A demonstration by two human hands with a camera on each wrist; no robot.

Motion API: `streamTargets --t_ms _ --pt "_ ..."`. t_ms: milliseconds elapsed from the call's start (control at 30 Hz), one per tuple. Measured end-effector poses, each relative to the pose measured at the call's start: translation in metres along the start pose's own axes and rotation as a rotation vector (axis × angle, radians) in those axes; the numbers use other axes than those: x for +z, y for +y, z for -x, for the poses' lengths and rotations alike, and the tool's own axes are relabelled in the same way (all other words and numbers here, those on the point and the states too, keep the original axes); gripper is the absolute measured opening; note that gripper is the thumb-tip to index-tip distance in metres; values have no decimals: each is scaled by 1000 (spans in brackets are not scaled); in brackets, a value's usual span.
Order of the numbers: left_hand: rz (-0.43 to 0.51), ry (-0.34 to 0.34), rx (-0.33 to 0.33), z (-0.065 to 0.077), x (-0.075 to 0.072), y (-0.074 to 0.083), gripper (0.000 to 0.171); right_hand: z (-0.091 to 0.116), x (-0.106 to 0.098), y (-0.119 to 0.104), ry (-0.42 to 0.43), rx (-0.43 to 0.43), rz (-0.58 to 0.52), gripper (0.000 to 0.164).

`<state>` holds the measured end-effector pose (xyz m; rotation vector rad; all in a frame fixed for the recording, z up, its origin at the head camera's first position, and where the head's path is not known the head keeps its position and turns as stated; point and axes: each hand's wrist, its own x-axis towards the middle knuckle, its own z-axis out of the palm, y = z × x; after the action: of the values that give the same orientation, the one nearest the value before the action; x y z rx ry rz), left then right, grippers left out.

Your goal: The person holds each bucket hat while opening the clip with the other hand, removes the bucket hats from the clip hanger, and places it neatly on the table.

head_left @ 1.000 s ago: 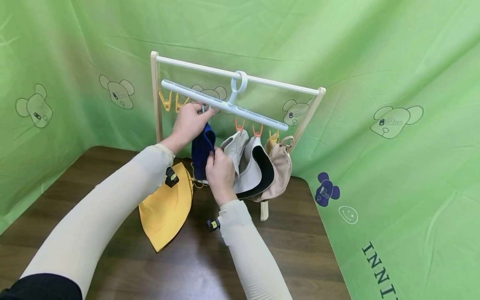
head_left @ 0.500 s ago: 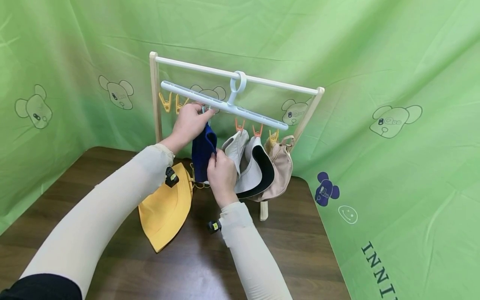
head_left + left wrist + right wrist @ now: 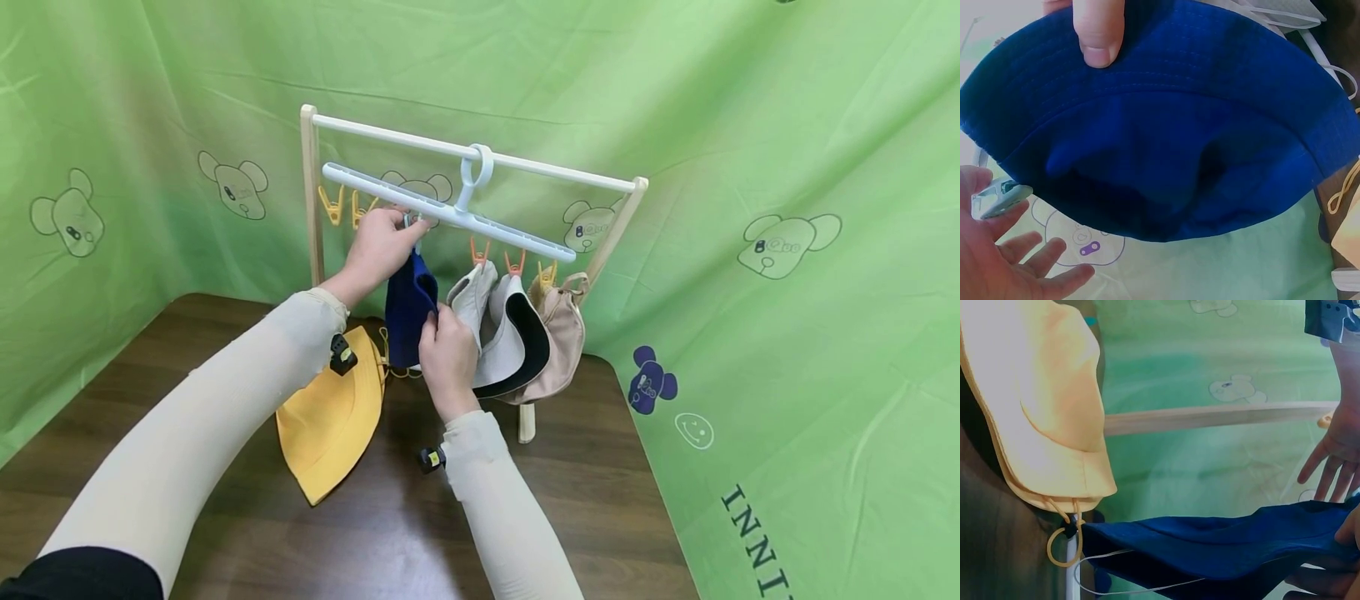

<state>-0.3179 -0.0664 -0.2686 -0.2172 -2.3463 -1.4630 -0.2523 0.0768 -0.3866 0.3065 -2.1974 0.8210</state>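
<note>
A dark blue bucket hat (image 3: 408, 317) hangs beneath the pale blue hanger (image 3: 517, 240). My left hand (image 3: 377, 248) pinches a light blue clothespin (image 3: 1002, 199) that meets one end of the hat, its other fingers spread in the left wrist view. Lower down, my right hand (image 3: 448, 358) pinches the hat's brim, with the thumb on the cloth in the left wrist view. That view looks into the hat's hollow (image 3: 1147, 156). A thin white cord (image 3: 1104, 590) loops from the hat in the right wrist view.
A yellow bucket hat (image 3: 337, 425) with a cord lies on the wooden table (image 3: 300, 542), left of the rack (image 3: 397, 131). White (image 3: 468, 296), white-and-black (image 3: 495, 358) and beige (image 3: 558, 342) hats hang at right. Yellow clothespins (image 3: 332, 204) hang at left.
My right hand has shifted slightly right and down, drawing the blue hat's brim with it. My left hand stays at the clothespin.
</note>
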Motion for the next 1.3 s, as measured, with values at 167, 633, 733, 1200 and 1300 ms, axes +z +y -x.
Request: streamTargets --t_ms 167,633,733,1200,1300 --pt "11 -6 -13 -1 0 -1 56 3 -2 5 0 -6 -16 21" --pt "136 25 52 -5 2 -15 47 5 -9 21 49 -73 -46 19" --pt "165 34 60 -7 3 -19 43 5 -10 25 63 -82 -39 18" --pt "214 39 31 -3 5 -21 38 9 -16 35 61 -135 -53 20" --pt "218 28 23 -2 6 -19 37 9 -16 39 48 -127 -63 20"
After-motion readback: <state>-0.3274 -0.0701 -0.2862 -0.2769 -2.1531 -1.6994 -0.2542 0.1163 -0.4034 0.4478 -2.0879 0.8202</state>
